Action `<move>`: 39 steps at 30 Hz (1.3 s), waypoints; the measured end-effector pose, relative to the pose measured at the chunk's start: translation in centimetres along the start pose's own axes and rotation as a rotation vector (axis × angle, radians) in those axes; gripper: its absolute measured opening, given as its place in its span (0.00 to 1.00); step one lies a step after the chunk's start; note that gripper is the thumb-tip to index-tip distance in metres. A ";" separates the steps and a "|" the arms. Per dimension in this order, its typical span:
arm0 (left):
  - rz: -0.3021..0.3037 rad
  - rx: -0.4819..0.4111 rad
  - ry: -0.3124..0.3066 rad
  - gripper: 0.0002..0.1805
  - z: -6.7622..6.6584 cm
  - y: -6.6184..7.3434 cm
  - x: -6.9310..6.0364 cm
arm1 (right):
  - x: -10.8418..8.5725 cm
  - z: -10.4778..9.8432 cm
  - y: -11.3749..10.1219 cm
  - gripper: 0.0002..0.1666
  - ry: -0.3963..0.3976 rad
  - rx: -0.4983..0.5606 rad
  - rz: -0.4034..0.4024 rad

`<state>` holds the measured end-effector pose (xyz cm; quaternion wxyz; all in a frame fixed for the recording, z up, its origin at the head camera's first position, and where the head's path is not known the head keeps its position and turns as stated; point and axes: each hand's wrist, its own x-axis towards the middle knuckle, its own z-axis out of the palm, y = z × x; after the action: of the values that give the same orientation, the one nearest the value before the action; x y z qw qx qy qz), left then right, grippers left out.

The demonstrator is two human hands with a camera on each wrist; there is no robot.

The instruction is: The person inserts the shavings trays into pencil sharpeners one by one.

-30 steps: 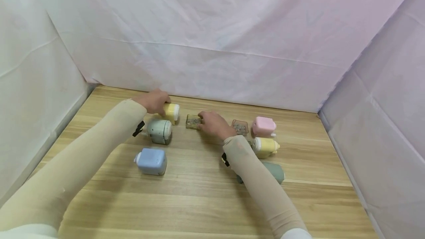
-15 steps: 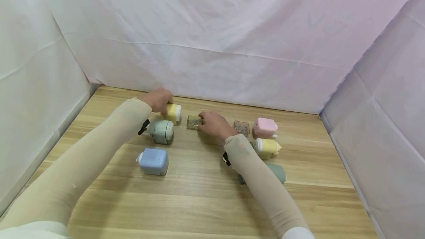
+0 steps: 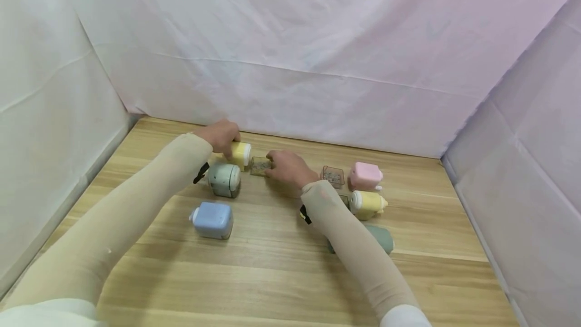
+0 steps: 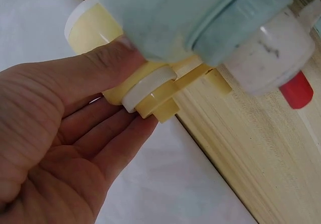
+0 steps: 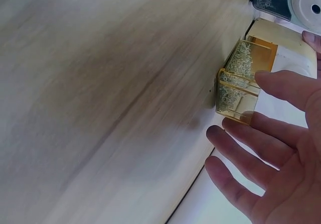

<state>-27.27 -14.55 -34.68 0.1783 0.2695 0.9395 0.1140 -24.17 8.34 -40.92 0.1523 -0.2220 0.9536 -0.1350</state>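
My left hand [image 3: 221, 137] grips a yellow crank pencil sharpener [image 3: 240, 155] lying at the back left of the table. Its crank and white ring show beside my fingers in the left wrist view. My right hand [image 3: 290, 168] pinches a clear amber shavings drawer [image 5: 235, 91] between thumb and index finger; the other fingers are spread. Pencil shavings fill part of the drawer, which sits right by the yellow sharpener's front. Just nearer than the yellow sharpener, a pale green sharpener [image 3: 224, 179] partly blocks the left wrist view.
A blue sharpener [image 3: 213, 220] lies front left. On the right are a pink sharpener [image 3: 365, 175], a second yellow sharpener [image 3: 368, 203] and a dark green sharpener [image 3: 381, 238], partly behind my right arm. A reddish clear drawer [image 3: 333, 176] holds shavings. White cloth walls edge the table [image 3: 254, 276].
My right hand has slid the amber drawer left, up to the yellow sharpener. My left hand keeps its grip. The whole head view has shifted slightly.
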 end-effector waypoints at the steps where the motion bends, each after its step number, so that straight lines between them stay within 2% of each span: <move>1: -0.001 0.002 -0.001 0.09 0.0 0.0 0.0 | 0.1 0.0 -0.1 0.32 0.000 0.001 -0.001; 16: -0.029 -0.002 -0.021 0.08 -0.1 0.4 0.5 | 1.5 0.5 -0.6 0.28 0.066 -0.012 -0.018; 26: -0.035 0.011 -0.010 0.11 0.0 0.5 0.6 | 1.8 0.7 -0.7 0.32 0.057 0.036 -0.022; 39: -0.025 0.019 0.006 0.12 0.0 0.7 0.7 | 2.8 1.2 -1.7 0.23 0.088 0.082 -0.056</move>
<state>-27.44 -13.58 -34.63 0.1744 0.2592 0.9443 0.1037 -25.46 5.34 -42.08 0.1154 -0.2363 0.9464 -0.1876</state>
